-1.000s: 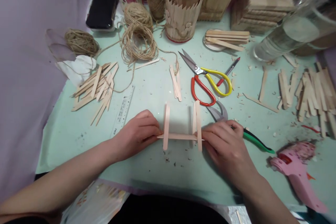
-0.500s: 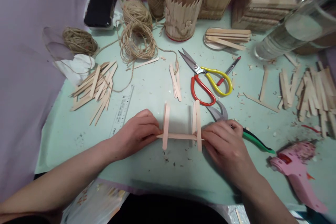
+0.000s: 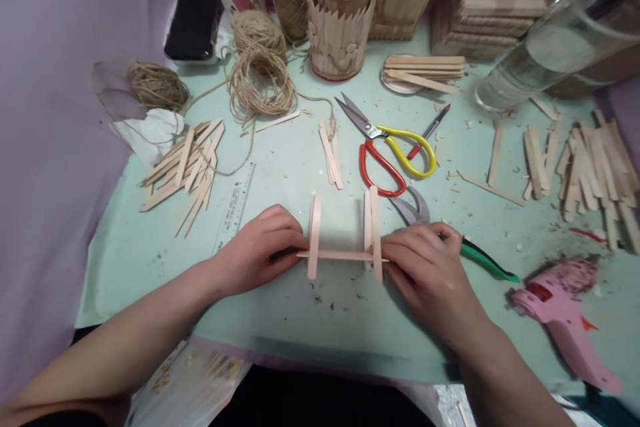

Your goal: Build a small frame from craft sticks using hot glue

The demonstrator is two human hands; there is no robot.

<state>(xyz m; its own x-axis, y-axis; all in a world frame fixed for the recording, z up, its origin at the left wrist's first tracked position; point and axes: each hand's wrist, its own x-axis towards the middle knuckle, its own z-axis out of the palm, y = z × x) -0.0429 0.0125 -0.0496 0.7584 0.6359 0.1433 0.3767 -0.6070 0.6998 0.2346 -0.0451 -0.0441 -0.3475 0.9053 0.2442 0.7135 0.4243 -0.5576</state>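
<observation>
The left hand [image 3: 263, 243] pinches the left end of a stick frame [image 3: 345, 255], the right hand [image 3: 425, 260] its right end, probably so 2 opposed grips steady the joints. It lies between them over the table [image 3: 280, 327], scissors [image 3: 371, 130] beyond. Since the earlier frames, the view has shifted slightly; grips look unchanged.
</observation>
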